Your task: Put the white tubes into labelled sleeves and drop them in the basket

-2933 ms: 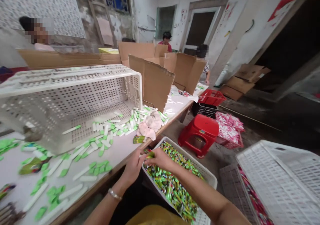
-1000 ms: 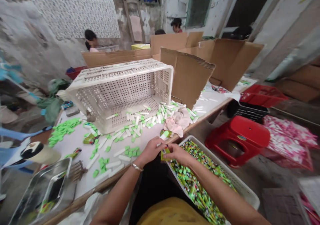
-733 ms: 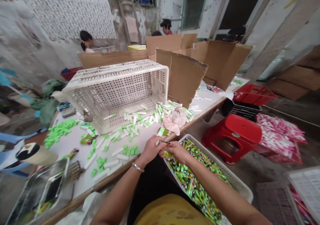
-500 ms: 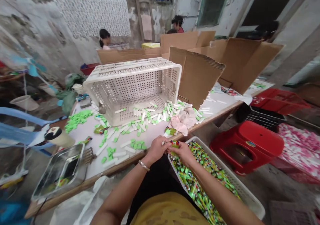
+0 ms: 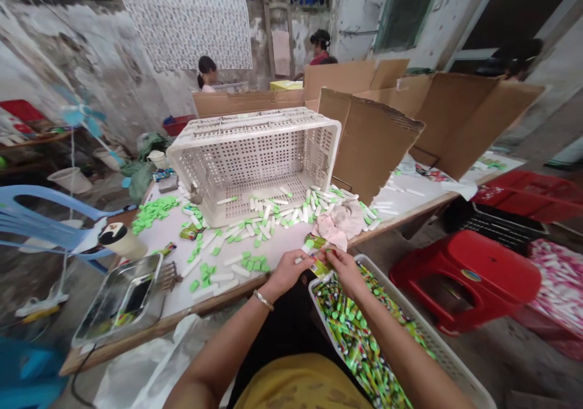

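Observation:
My left hand (image 5: 293,270), a bangle on its wrist, is closed at the table's front edge, with a white green-capped tube (image 5: 306,249) at its fingertips. My right hand (image 5: 345,270) pinches the other side of a small printed green-and-yellow wrapper (image 5: 321,267) stretched between both hands. Just below is a white crate (image 5: 449,360) filled with wrapped green-capped tubes (image 5: 364,330). More printed wrappers (image 5: 315,239) lie on the table beside a crumpled pink cloth (image 5: 337,222).
A white perforated basket (image 5: 255,121) lies on its side, loose tubes spilling onto the table (image 5: 285,243). Green caps (image 5: 155,209) are heaped at left near a metal tray (image 5: 155,281). Cardboard panels (image 5: 359,136) stand behind. A red stool (image 5: 483,269) is at right. Other people sit beyond.
My hands have moved slightly apart, and more of the wrapper shows between them. The whole view has shifted, with the scene sitting a little further right.

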Action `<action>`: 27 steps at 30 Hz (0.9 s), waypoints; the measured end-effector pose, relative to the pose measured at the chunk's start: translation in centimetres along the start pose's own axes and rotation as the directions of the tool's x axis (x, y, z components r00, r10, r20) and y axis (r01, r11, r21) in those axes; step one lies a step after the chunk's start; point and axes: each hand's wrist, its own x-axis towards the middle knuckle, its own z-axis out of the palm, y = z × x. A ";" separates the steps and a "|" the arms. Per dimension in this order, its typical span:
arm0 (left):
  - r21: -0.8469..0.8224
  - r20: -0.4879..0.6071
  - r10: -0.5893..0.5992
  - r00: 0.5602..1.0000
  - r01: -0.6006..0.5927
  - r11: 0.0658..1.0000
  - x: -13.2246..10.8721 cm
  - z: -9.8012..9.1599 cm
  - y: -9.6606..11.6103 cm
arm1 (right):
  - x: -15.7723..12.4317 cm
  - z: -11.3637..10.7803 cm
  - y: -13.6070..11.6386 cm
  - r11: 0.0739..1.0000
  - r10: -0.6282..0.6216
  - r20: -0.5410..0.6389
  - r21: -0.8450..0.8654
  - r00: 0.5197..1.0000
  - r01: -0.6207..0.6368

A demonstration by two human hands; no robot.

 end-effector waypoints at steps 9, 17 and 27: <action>0.038 0.020 -0.047 0.999 0.046 0.998 0.1 0.7 0.1 | -1.0 0.5 0.2 0.977 -0.097 0.033 -0.186 0.995 0.101; 0.163 -0.008 0.072 0.997 -0.069 0.984 -0.5 -0.4 0.0 | -1.8 -0.8 -0.9 0.970 -0.076 -0.117 -0.240 0.990 0.046; 0.329 0.029 0.230 0.973 -0.226 0.917 -0.6 0.4 1.0 | -2.4 -0.3 -0.7 0.951 -0.113 0.012 -0.287 0.994 0.112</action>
